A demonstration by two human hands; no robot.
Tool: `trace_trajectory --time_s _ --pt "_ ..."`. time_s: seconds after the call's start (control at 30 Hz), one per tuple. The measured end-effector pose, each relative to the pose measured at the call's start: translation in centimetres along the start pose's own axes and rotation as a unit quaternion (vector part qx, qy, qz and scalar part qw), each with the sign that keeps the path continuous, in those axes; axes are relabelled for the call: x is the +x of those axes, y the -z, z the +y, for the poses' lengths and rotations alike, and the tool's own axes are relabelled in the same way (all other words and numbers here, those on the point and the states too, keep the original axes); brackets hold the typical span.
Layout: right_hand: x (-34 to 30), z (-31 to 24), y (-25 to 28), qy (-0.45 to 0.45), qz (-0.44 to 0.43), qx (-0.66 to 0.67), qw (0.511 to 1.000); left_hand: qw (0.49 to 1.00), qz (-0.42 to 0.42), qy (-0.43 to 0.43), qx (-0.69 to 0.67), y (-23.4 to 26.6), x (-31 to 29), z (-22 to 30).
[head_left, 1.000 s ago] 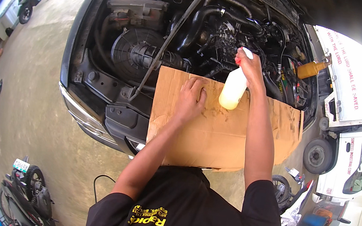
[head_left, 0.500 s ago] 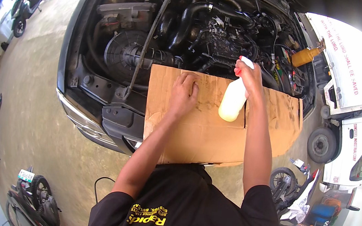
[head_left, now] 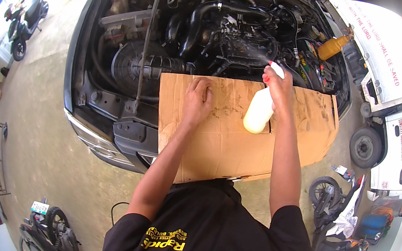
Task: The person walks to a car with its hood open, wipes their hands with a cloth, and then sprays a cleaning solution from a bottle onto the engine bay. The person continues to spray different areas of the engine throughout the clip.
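Spray bottle [head_left: 258, 115] sitting further back over the cardboard [head_left: 213, 150] now

So the right hand [head_left: 280, 93] is wrapping around the bottle's neck, fingers bunching up by the red trigger. Can't tell if the trigger is being squeezed. The bottle is leaning, with its base hanging over the cardboard and its nozzle pointing toward the dark engine [head_left: 238, 43].

Compared with a second ago, the bottle is reaching less far past the cardboard's edge, and more of it is showing over the cardboard. The left hand [head_left: 198, 102] is keeping pretty much the same spot, resting on the cardboard near its top left corner, fingers lying close together and thumb sticking out a bit.

The yellow-brown bottle [head_left: 331, 47] is still hanging out at the right side of the engine bay. The whole view is shifting a little too.
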State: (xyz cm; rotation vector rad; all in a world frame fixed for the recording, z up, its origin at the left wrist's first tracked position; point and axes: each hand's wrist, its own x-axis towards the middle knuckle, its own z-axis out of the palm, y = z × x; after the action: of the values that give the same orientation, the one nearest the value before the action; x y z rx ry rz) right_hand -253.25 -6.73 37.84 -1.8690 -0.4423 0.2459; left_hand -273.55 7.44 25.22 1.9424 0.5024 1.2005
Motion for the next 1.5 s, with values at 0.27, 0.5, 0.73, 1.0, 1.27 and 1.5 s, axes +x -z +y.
trace_trajectory --time_s 0.27,0.5,0.73,1.0,1.27,1.5 --pt "3.8 1.3 5.2 0.015 0.018 -0.007 1.0 1.0 -0.004 0.016 -0.006 -0.6 -0.2 -0.1" --pt "5.8 1.9 8.9 0.037 0.03 0.015 0.999 1.0 -0.003 0.02 0.016 -0.5 -0.2 0.8" --pt "7.0 2.3 11.2 0.004 0.007 0.037 0.999 0.999 -0.008 0.014 0.048 -0.5 -0.1 1.1" --pt "10.6 4.5 16.0 0.023 -0.033 -0.017 0.999 0.997 -0.01 0.013 0.077 -0.7 -0.2 0.9" --pt "12.0 6.2 19.0 -0.035 -0.06 0.0 0.998 0.995 0.002 0.022 0.093 -1.2 -0.2 0.6" --pt "13.5 6.6 19.8 -0.049 -0.102 0.016 0.993 0.993 0.0 0.027 0.117 -1.4 0.0 1.3"
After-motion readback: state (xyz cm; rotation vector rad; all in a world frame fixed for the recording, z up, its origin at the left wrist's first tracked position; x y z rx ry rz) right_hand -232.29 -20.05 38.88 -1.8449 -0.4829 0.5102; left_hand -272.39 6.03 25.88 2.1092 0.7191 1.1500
